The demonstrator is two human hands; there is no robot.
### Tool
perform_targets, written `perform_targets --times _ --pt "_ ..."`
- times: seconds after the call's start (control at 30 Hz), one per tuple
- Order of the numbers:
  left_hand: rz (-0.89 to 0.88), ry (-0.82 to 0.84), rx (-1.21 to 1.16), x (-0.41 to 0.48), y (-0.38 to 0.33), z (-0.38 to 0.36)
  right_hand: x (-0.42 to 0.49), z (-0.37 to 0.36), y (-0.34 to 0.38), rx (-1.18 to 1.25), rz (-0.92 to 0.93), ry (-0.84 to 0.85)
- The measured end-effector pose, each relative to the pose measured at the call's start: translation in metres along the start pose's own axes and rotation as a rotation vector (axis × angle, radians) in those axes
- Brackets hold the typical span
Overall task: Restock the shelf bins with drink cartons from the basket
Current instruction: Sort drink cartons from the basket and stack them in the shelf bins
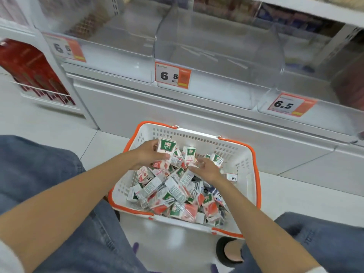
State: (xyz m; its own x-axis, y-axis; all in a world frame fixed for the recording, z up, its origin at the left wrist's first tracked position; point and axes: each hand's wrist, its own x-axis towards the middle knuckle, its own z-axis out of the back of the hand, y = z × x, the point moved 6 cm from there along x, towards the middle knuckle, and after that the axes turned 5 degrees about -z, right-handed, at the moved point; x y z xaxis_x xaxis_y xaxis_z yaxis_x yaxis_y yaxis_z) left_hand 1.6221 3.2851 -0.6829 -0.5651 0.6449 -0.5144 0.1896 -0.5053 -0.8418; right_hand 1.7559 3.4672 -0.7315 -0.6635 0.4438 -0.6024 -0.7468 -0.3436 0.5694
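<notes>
Clear shelf bins (216, 46) wait beyond both hands; left hand (146, 154) grips one drink carton (166, 147) upright, long axis vertical, while right hand (206, 169) lies spread and relaxed over the basket (254, 154) pile.

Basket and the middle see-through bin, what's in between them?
Just the shelf's plain white base panel, below the middle bin and behind the basket, in the head view.

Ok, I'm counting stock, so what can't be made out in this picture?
Head view:
Price tag small print: too small, blurred.
Lower drink cartons in the basket: buried under the top ones.
Right hand's grip: motion-blurred.
Rightmost shelf bin: cut off by the frame edge.
</notes>
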Motion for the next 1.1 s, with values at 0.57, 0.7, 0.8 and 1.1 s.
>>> perform_targets --times 0.57,0.7,0.8,1.1 --pt "0.000 -0.040 -0.343 0.006 0.005 0.028 -0.024 0.036 0.112 0.467 0.325 0.028" --pt "-0.106 0.118 -0.384 -0.008 -0.034 0.018 -0.048 0.037 0.162 0.504 0.450 0.146" --pt "-0.170 0.082 -0.301 -0.017 -0.058 0.034 -0.058 0.044 0.188 0.416 0.475 0.109" --pt "-0.344 -0.024 -0.234 -0.054 -0.121 0.141 -0.064 0.039 0.316 0.158 0.585 0.195"
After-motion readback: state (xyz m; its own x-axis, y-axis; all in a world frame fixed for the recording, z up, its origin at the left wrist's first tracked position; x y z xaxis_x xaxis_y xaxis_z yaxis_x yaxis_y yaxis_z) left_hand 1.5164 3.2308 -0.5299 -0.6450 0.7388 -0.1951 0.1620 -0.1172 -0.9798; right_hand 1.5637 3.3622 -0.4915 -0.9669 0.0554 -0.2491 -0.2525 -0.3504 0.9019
